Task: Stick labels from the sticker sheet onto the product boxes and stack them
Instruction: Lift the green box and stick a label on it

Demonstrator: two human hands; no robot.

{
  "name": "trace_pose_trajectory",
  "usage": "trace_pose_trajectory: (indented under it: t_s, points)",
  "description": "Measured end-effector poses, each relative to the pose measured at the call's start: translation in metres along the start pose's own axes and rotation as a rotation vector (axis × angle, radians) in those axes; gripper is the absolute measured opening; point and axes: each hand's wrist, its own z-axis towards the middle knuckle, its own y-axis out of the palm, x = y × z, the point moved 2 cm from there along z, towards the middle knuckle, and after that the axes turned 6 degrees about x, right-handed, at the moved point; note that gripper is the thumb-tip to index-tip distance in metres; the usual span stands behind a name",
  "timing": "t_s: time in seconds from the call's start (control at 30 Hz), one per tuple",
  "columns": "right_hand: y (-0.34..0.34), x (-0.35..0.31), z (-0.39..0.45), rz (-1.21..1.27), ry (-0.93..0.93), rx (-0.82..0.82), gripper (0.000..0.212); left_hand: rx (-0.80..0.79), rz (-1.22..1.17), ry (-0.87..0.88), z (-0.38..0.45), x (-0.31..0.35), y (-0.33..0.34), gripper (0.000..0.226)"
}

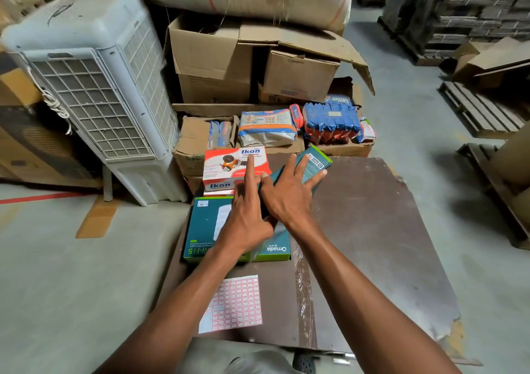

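A slim dark teal box point(313, 163) is held tilted above the brown table point(372, 230). My right hand point(286, 198) lies on it with fingers spread across its face. My left hand point(246, 221) grips the box's near end with its index finger raised toward the red-and-white Ikon box point(226, 163), which sits on a second Ikon box point(218, 186). A larger teal Omada box point(205, 230) lies flat under my left hand, with a small white label at its far left corner. The pink-and-white sticker sheet point(238, 305) lies near the table's front edge.
A white air cooler point(94, 87) stands on the floor to the left. Cardboard cartons point(212, 66) and packaged goods point(266, 127) are piled behind the table. Wooden pallets point(484, 109) lie on the floor at right. The table's right half is bare board with a tape strip.
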Motion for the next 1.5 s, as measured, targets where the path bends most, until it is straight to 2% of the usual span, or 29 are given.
trace_pose_trajectory:
  t_s: [0.13, 0.2, 0.3, 0.4, 0.53, 0.7, 0.87, 1.0, 1.07, 1.13, 1.3, 1.5]
  points:
    - [-0.007, 0.009, 0.002, -0.003, 0.019, -0.042, 0.087, -0.015, -0.153, 0.048, -0.012, 0.003, -0.001, 0.123]
    - [-0.014, 0.016, 0.004, -0.014, 0.029, -0.051, 0.087, -0.008, -0.259, 0.050, -0.017, 0.001, 0.002, 0.101]
    - [-0.022, 0.027, 0.007, -0.058, 0.054, -0.086, 0.096, -0.033, -0.425, -0.043, -0.023, -0.006, 0.014, 0.070]
    - [-0.028, 0.041, 0.009, -0.107, 0.063, -0.108, 0.097, -0.056, -0.410, -0.120, -0.022, -0.022, 0.035, 0.051]
    - [-0.044, 0.068, 0.011, -0.132, 0.085, -0.114, 0.091, -0.164, -0.293, -0.330, -0.014, -0.065, 0.069, 0.039]
    - [-0.062, 0.118, 0.010, -0.152, 0.135, -0.137, 0.085, -0.345, 0.124, -0.464, -0.009, -0.114, 0.111, 0.058]
    - [-0.072, 0.159, 0.004, -0.181, 0.103, -0.096, 0.081, -0.511, 0.154, -0.658, -0.003, -0.146, 0.144, 0.080]
    - [-0.075, 0.193, 0.004, -0.170, 0.112, -0.041, 0.080, -0.433, 0.089, -0.731, 0.010, -0.156, 0.152, 0.100]
    - [-0.074, 0.205, 0.004, -0.145, 0.133, -0.021, 0.079, -0.461, 0.089, -0.733, 0.012, -0.160, 0.154, 0.106]
    - [-0.072, 0.213, 0.006, -0.136, 0.172, 0.015, 0.082, -0.459, 0.083, -0.720, 0.011, -0.160, 0.158, 0.101]
    - [-0.066, 0.228, 0.007, -0.190, 0.214, 0.030, 0.107, -0.345, -0.004, -0.712, 0.002, -0.159, 0.157, 0.093]
    - [-0.058, 0.237, 0.014, -0.231, 0.171, 0.022, 0.112, -0.287, 0.063, -0.671, -0.007, -0.156, 0.139, 0.093]
